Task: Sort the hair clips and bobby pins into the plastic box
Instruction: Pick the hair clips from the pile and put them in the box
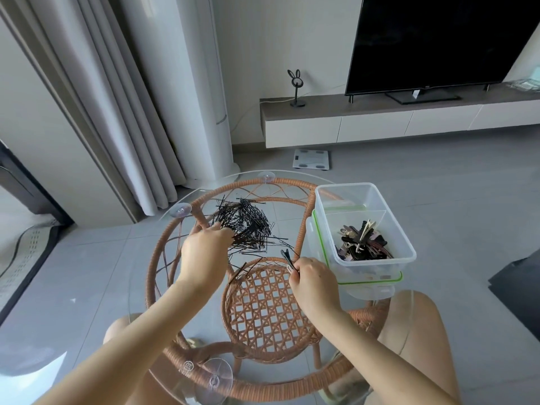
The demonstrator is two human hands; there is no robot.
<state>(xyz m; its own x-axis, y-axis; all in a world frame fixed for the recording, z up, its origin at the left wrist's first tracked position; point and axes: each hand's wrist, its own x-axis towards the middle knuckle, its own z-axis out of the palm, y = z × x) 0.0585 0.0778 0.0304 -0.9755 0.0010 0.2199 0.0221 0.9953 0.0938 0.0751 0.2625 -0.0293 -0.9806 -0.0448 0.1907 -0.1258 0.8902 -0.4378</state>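
A pile of black bobby pins point(247, 226) lies on the round glass tabletop point(140, 287). My left hand point(204, 252) reaches into the pile's near left side, fingers curled among the pins. My right hand point(312, 280) pinches a black hair clip point(287, 260) just left of the clear plastic box point(406, 244). The box has two compartments; the near one holds several dark and pale hair clips point(362, 244), the far one looks bare. A few stray pins point(248, 267) lie between my hands.
The box stands on its green-rimmed lid point(371, 280) at the table's right side. Under the glass is a rattan frame with a woven shelf point(266, 311). Suction cups point(182, 210) hold the glass. My knees are below the table. A TV bench stands beyond.
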